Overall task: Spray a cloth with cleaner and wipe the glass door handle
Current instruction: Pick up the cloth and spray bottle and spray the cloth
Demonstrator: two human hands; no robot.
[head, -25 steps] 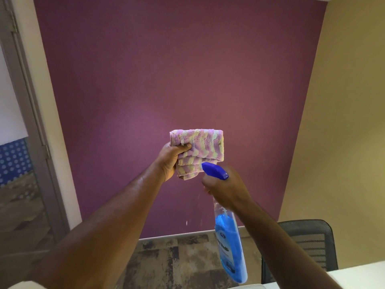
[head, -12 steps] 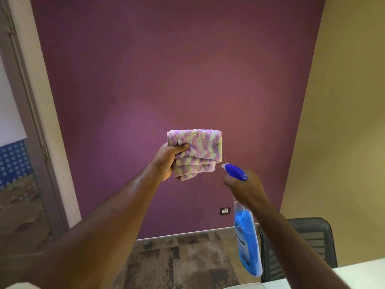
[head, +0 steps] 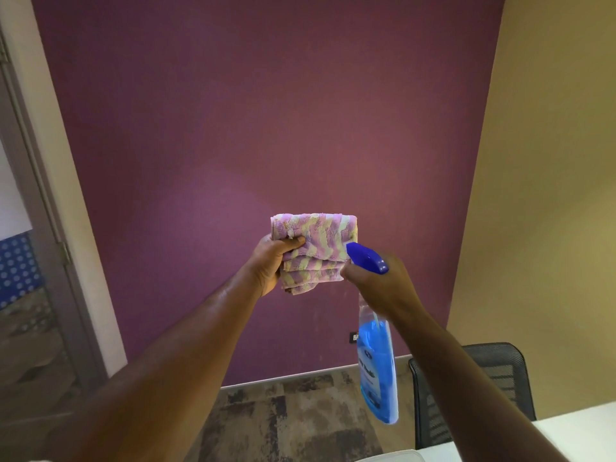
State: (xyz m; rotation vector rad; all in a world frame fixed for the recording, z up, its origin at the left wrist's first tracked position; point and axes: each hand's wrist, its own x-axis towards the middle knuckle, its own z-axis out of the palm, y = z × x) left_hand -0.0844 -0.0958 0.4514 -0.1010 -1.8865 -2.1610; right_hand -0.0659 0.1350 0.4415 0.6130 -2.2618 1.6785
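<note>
My left hand (head: 270, 261) holds up a folded pink-and-yellow striped cloth (head: 316, 241) in front of the purple wall, thumb pressed on its front. My right hand (head: 383, 288) grips the neck of a spray bottle (head: 378, 371) of blue cleaner. Its dark blue nozzle (head: 365, 256) points at the cloth's lower right corner, almost touching it. The glass door (head: 30, 321) with its grey frame stands at the far left edge; its handle is out of view.
A black mesh office chair (head: 500, 378) stands at the lower right, behind a white table edge (head: 583, 425). A wall socket (head: 352, 337) sits low on the purple wall. Patterned grey-brown carpet (head: 293, 418) covers the floor below.
My right hand and the spray bottle had drawn away to the right half a second ago; now they have come back left, up against the cloth. The cloth hand has hardly moved.
</note>
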